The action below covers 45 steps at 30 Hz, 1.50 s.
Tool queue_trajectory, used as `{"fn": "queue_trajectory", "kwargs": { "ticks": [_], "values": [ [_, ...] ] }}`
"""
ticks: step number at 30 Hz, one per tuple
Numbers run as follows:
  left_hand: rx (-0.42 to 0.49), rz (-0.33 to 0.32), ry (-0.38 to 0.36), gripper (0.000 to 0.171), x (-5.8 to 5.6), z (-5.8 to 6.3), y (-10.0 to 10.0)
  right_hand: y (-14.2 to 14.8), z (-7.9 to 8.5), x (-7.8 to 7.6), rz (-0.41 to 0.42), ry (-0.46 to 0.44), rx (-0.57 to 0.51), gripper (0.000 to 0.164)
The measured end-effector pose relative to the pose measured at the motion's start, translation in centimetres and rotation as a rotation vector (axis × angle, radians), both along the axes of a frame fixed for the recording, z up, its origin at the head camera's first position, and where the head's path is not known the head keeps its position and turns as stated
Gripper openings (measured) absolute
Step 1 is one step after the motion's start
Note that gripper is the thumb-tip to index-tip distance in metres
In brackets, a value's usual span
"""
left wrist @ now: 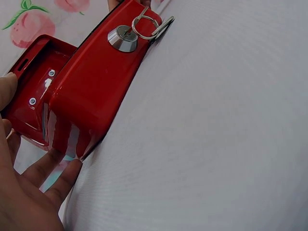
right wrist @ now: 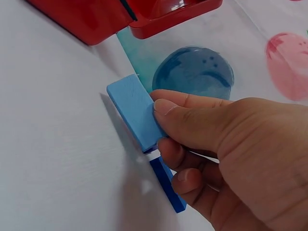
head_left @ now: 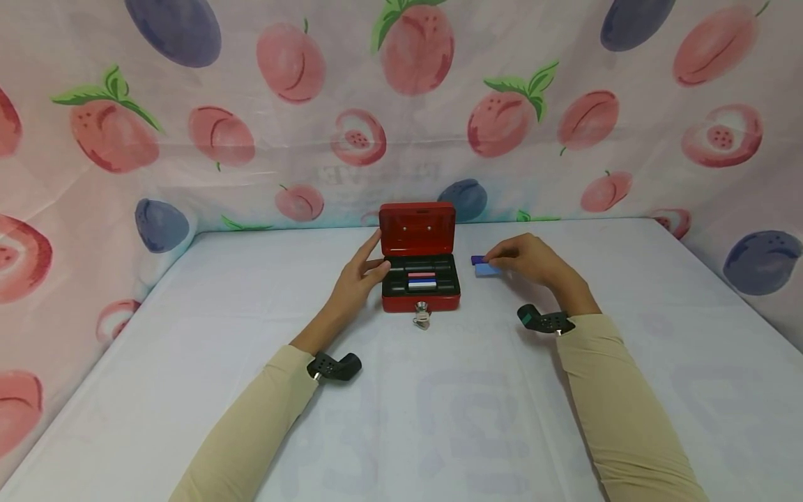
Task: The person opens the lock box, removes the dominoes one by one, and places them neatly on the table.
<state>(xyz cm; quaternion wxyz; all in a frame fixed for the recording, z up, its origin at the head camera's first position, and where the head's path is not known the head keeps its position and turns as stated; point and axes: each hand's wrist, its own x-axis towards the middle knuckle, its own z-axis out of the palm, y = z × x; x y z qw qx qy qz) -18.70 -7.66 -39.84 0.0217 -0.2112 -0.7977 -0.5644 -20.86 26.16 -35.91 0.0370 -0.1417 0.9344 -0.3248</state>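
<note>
A red cash box stands with its lid raised, a black tray inside. In the tray lie a pink strip and a blue-and-white piece. My left hand rests against the box's left side, fingers spread and fairly straight, with the thumb at the tray's edge. Between thumb and fingers, my right hand pinches a light blue rectangular block just right of the box. Partly behind that hand is a dark blue bar; a white piece shows between bar and block.
Keys on a ring hang from the lock at the box's front. White cloth covers the table. A fruit-printed curtain rises along the table's far edge.
</note>
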Motion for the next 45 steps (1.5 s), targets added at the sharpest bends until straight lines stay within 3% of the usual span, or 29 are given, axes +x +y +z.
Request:
{"fn": "queue_trajectory", "kwargs": {
  "ticks": [7,14,29,34,41,45],
  "values": [
    [0.013,-0.017,0.006,0.065,-0.1,0.1,-0.1,-0.4,0.0,0.0,0.007,0.004,0.026,0.018],
    [0.006,-0.044,-0.015,0.064,2.4,3.3,0.2,-0.6,0.0,0.1,-0.011,-0.042,0.05,0.02],
    [0.005,-0.046,-0.027,0.065,2.7,3.8,0.2,-0.7,-0.3,-0.1,-0.005,0.011,0.092,0.023],
    [0.003,-0.043,-0.034,0.065,2.4,3.5,0.1,-0.6,-0.3,-0.2,0.006,0.024,0.095,0.024],
    [0.03,-0.043,-0.026,0.067,0.1,0.6,-0.2,-0.3,-0.4,-0.1,0.029,0.042,0.09,0.027],
    [0.031,-0.034,-0.009,0.066,-0.1,0.2,-0.2,-0.1,-0.6,-0.2,0.029,0.034,0.08,0.026]
  ]
}}
